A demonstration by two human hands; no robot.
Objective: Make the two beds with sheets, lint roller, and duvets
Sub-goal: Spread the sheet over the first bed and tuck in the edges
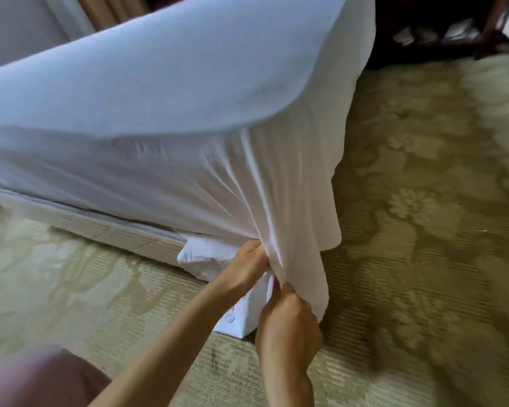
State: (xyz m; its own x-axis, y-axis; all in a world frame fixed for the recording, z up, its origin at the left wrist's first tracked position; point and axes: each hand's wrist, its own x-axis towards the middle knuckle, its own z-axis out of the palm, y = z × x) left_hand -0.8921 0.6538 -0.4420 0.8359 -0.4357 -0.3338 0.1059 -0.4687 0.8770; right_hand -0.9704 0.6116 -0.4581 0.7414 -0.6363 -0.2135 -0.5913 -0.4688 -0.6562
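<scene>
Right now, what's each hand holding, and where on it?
Both hold the white sheet at the corner of the bed: left hand grips the gathered folds, right hand pinches the hanging fold just below.

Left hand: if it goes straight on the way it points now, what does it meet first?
Most likely the sheet gathered at the bed corner, which the left hand holds; depth is unclear.
</scene>
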